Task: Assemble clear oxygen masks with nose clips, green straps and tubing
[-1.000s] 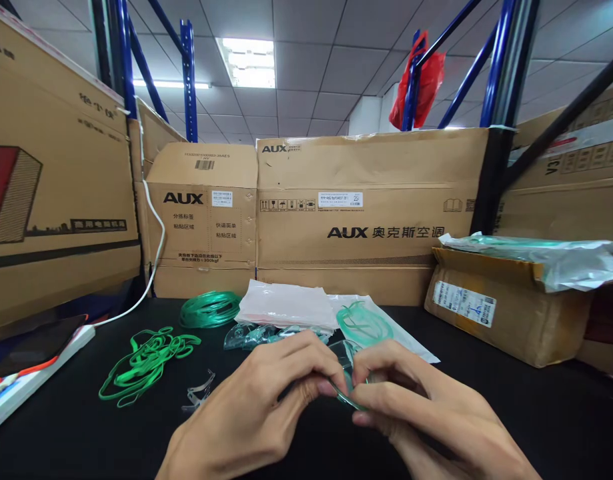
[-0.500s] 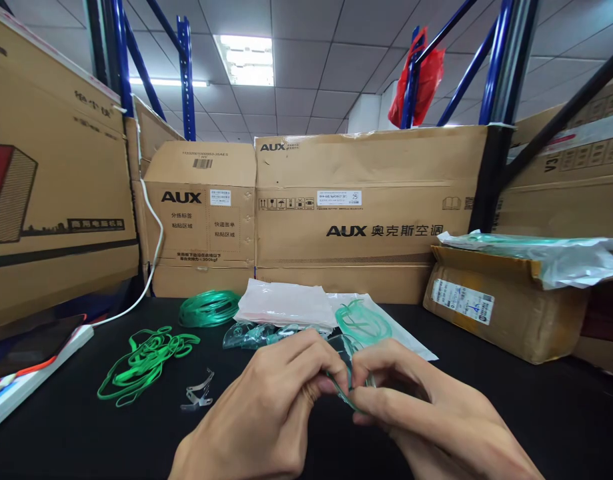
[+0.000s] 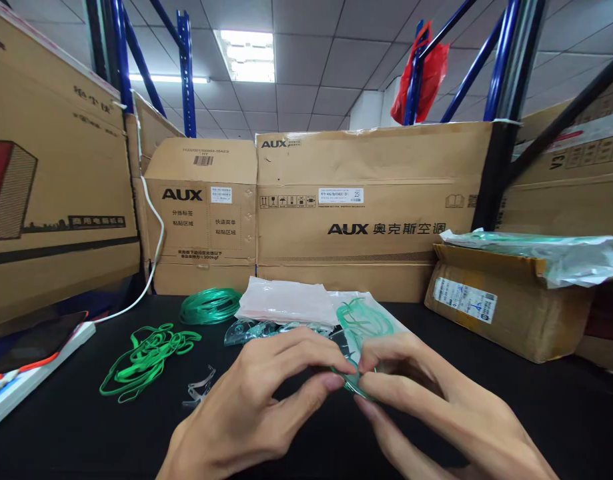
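Observation:
A small, clear greenish plastic piece (image 3: pixel 355 385) sits between my fingertips, its shape mostly covered by them. My left hand (image 3: pixel 259 400) pinches its left end between thumb and index finger. From the other side, my right hand (image 3: pixel 436 393) grips it with thumb and fingers. Just beyond my hands lie clear plastic parts (image 3: pixel 256 331) and pale green strips or tubing (image 3: pixel 366 323) on a white sheet. Left of my left hand are small clear, bent pieces (image 3: pixel 199 388), partly hidden by it. A tangle of green cord (image 3: pixel 149 360) rests farther left.
Behind the parts are a green tubing coil (image 3: pixel 209 307) and white packets (image 3: pixel 286 300). An open carton (image 3: pixel 511 313) topped with plastic bags stands at the right. Large cardboard boxes (image 3: pixel 371 247) wall off the back. A power strip (image 3: pixel 41 373) with a phone lies at the left.
My left thumb has straightened and my left fingers have opened out somewhat, with the fingertips still on the piece. Both hands have shifted slightly; the left now covers more of the small clear pieces.

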`<state>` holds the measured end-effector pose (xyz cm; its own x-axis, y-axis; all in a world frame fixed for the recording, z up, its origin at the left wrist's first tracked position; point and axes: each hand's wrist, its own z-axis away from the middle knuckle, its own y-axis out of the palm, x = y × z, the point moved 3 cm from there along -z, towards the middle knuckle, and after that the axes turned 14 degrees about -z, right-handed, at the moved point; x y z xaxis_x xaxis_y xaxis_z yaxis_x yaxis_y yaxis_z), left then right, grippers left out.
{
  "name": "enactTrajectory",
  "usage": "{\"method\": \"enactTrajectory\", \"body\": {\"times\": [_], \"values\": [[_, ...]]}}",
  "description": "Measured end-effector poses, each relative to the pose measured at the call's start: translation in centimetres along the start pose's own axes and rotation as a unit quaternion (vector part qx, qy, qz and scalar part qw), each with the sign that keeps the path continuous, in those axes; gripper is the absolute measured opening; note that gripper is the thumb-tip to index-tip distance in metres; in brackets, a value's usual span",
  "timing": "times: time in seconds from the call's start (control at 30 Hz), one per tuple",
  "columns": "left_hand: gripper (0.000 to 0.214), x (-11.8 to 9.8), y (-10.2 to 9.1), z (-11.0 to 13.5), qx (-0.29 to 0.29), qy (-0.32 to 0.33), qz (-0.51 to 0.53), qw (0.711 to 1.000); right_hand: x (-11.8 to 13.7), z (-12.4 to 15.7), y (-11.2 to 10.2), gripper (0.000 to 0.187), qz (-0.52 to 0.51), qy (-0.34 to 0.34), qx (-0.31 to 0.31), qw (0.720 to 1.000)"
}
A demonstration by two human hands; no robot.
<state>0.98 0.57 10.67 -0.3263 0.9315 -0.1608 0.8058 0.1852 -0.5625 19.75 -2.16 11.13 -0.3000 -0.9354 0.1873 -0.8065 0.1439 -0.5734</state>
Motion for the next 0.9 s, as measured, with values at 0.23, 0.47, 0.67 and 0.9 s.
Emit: {"method": "enactTrajectory", "body": {"times": [0.23, 0.47, 0.67, 0.9], "values": [[0.019, 0.23, -0.19, -0.09, 0.008, 0.011, 0.002, 1.000, 0.16, -0.18, -0.08, 0.025, 0.103, -0.020, 0.032, 0.994], [0.017, -0.40, -0.19, 0.03, 0.022, 0.001, 0.019, 1.000, 0.38, 0.30, 0.29, 0.026, 0.112, -0.011, 0.014, 0.994], [0.018, -0.65, -0.02, 0.09, 0.019, -0.003, 0.018, 1.000, 0.36, 0.30, 0.61, 0.027, 0.052, 0.030, -0.015, 0.998], [0.017, -0.64, 0.63, -0.04, 0.007, -0.014, 0.012, 1.000, 0.50, -0.13, 0.39, 0.024, 0.060, 0.021, -0.024, 0.998]]}}
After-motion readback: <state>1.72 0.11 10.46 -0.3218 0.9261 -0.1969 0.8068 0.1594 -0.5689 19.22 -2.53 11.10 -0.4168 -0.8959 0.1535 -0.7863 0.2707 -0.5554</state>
